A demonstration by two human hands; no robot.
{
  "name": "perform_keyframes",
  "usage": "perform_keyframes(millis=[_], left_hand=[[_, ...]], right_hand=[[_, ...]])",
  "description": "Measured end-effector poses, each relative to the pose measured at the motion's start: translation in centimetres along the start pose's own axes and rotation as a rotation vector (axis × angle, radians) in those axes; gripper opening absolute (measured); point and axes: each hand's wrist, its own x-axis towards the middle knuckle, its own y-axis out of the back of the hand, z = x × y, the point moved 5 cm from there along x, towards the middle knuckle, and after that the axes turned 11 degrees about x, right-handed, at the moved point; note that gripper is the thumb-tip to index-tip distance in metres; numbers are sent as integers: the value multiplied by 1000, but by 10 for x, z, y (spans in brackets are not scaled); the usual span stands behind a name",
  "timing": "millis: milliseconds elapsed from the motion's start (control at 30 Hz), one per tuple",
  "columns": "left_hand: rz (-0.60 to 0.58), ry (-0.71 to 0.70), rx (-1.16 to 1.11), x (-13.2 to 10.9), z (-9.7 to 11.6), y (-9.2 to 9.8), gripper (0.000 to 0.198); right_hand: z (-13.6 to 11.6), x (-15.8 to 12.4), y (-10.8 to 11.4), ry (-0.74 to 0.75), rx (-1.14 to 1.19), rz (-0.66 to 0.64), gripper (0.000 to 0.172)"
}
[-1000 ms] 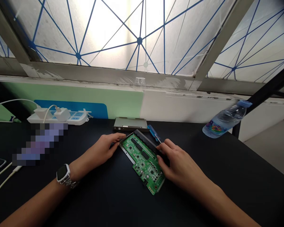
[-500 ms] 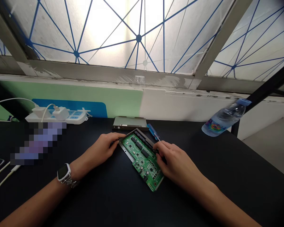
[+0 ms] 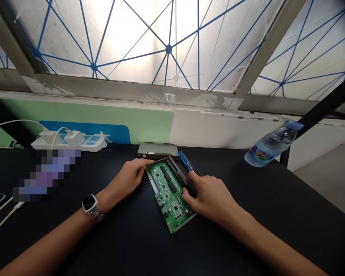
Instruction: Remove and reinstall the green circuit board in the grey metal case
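A green circuit board (image 3: pixel 176 205) sits in a metal frame with a black strip (image 3: pixel 179 173) along its right long side, turned at an angle on the black table. My left hand (image 3: pixel 130 176) pinches the frame's far left corner between thumb and fingers. On the right long side, my right hand (image 3: pixel 208 193) grips the frame, its thumb over the board and its other fingers partly hidden. Just beyond the frame lies a flat metal case part (image 3: pixel 158 149). Beside that part is a blue screwdriver (image 3: pixel 185 159), its shaft end close to my right fingertips.
A white power strip (image 3: pixel 93 142) with plugged-in chargers stands at the back left, cables trailing near a blurred-out patch. At the back right a clear plastic bottle (image 3: pixel 271 147) leans tilted. A small clear cup (image 3: pixel 169 99) stands on the window ledge.
The board and frame have turned clockwise, their near end swinging left. My right hand has moved slightly left with them, its thumb now further over the board. My left wrist has shifted right.
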Motion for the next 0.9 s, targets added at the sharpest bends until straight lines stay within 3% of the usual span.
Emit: perform_keyframes(millis=[267,400,567,900], left_hand=[[44,25,1,6,1,-3,31],[46,4,25,8,2,-5,32],[44,-39,34,8,0,-7,32],[57,-50,18,4,-3,-7,36]], right_hand=[[-10,4,5,22,-83,8,18],[-32,15,11,196,-75,102,32],[-53,28,-7,326,-108,37,25],[-46,26,-10,347,-89,72,24]])
